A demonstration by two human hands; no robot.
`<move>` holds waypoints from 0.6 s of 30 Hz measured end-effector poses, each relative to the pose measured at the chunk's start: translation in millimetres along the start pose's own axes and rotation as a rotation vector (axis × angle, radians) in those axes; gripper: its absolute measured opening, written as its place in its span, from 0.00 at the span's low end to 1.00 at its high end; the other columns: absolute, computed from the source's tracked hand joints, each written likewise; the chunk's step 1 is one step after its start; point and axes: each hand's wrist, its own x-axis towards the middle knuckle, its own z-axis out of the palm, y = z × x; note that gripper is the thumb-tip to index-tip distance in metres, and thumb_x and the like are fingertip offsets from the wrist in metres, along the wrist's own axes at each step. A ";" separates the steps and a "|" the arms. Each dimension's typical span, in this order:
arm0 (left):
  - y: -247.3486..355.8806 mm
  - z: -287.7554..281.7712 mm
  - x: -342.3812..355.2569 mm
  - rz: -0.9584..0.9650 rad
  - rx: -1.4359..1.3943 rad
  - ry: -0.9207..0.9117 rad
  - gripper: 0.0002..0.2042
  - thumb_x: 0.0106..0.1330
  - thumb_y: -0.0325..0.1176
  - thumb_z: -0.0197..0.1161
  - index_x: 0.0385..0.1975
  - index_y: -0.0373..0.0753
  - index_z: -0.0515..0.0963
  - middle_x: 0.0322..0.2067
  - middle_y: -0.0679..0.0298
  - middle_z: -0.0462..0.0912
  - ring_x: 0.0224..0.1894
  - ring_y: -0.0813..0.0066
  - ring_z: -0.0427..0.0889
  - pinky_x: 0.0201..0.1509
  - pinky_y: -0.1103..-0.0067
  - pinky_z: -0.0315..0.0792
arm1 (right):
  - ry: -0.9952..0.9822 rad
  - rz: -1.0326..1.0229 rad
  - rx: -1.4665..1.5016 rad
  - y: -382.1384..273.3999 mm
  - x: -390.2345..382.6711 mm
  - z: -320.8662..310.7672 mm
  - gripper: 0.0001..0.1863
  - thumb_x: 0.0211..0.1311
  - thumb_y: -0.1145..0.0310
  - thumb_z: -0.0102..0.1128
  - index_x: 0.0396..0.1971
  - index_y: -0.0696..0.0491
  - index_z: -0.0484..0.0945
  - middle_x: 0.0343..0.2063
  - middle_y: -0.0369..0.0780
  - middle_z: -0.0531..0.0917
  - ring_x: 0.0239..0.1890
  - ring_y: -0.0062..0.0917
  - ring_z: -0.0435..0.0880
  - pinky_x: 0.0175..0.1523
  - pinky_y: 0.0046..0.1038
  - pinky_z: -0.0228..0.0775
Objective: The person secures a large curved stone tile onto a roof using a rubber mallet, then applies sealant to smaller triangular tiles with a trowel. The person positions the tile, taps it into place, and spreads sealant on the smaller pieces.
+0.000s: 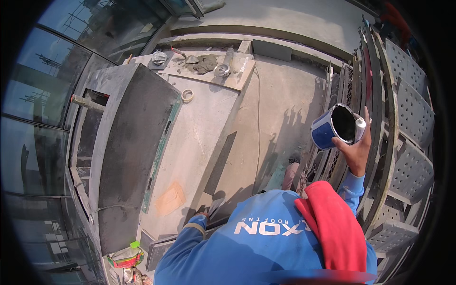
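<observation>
My right hand (354,156) grips a blue and white can (324,133) with dark contents, along with a white tube (359,130) against its rim, held out over the right side. My left hand (199,217), low at the middle and partly hidden by my blue sleeve, is closed on what looks like flat-bladed scrapers (214,207), beside a long pale board (192,137). A tape roll (187,91) lies on that board. A dark slab (128,156) with a green edge stands to the left.
A mortar pile (205,62), trowel (191,59) and bottle (228,58) sit on the far board. Stacked frames (375,95) and perforated metal planks (409,114) line the right. Glass panels (38,85) line the left. A cable (259,109) crosses the floor. A person in red (398,23) is partly visible top right.
</observation>
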 end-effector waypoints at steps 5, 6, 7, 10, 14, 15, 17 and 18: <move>95.1 -145.0 82.6 -0.025 -0.108 -0.006 0.23 0.71 0.49 0.56 0.56 0.40 0.82 0.57 0.57 0.84 0.56 0.59 0.85 0.57 0.67 0.78 | -0.056 -0.068 0.041 158.0 195.5 42.6 0.64 0.37 0.62 0.85 0.76 0.56 0.54 0.57 0.49 0.79 0.57 0.35 0.83 0.65 0.34 0.73; 118.9 -171.0 98.4 -0.031 -0.143 -0.014 0.23 0.71 0.49 0.56 0.56 0.40 0.82 0.57 0.57 0.84 0.56 0.59 0.85 0.57 0.67 0.78 | -0.090 -0.108 0.037 186.4 241.0 51.8 0.64 0.37 0.62 0.85 0.76 0.56 0.55 0.56 0.49 0.79 0.57 0.35 0.83 0.65 0.34 0.73; 143.3 -195.7 108.3 -0.038 -0.187 -0.027 0.23 0.71 0.49 0.56 0.56 0.40 0.82 0.57 0.57 0.84 0.56 0.59 0.85 0.57 0.67 0.78 | -0.080 -0.203 -0.097 209.5 288.3 63.1 0.64 0.36 0.59 0.86 0.76 0.56 0.56 0.56 0.48 0.80 0.56 0.35 0.83 0.65 0.36 0.74; 214.6 -268.9 118.1 -0.052 -0.351 -0.068 0.23 0.71 0.49 0.56 0.56 0.40 0.82 0.57 0.57 0.84 0.56 0.59 0.85 0.57 0.67 0.78 | -0.192 -0.186 -0.114 249.8 411.8 107.6 0.65 0.35 0.57 0.85 0.76 0.56 0.56 0.55 0.48 0.81 0.55 0.36 0.84 0.64 0.37 0.74; 292.5 -371.4 109.5 -0.063 -0.557 -0.126 0.23 0.71 0.49 0.56 0.56 0.40 0.81 0.57 0.57 0.84 0.56 0.59 0.85 0.57 0.67 0.78 | -0.366 -0.068 0.024 278.3 557.7 177.5 0.65 0.37 0.61 0.83 0.77 0.55 0.53 0.56 0.49 0.81 0.58 0.36 0.83 0.66 0.37 0.73; 307.6 -400.3 112.1 -0.064 -0.600 -0.137 0.23 0.71 0.49 0.56 0.56 0.40 0.81 0.57 0.57 0.84 0.56 0.59 0.85 0.57 0.67 0.78 | -0.407 -0.044 0.099 289.8 592.6 196.5 0.65 0.37 0.63 0.83 0.77 0.54 0.52 0.55 0.48 0.80 0.58 0.35 0.82 0.67 0.36 0.72; 330.0 -460.5 127.7 -0.069 -0.671 -0.161 0.23 0.71 0.49 0.56 0.56 0.40 0.81 0.57 0.57 0.84 0.56 0.59 0.85 0.57 0.67 0.78 | -0.450 -0.055 0.155 322.5 661.0 239.5 0.66 0.35 0.63 0.84 0.77 0.56 0.52 0.56 0.47 0.79 0.58 0.35 0.82 0.68 0.36 0.71; 340.2 -488.9 136.7 -0.073 -0.703 -0.173 0.23 0.71 0.49 0.56 0.56 0.40 0.81 0.57 0.57 0.84 0.56 0.59 0.85 0.57 0.67 0.78 | -0.478 -0.035 0.206 341.0 693.3 261.3 0.66 0.35 0.62 0.85 0.77 0.57 0.52 0.57 0.47 0.79 0.58 0.35 0.82 0.68 0.36 0.71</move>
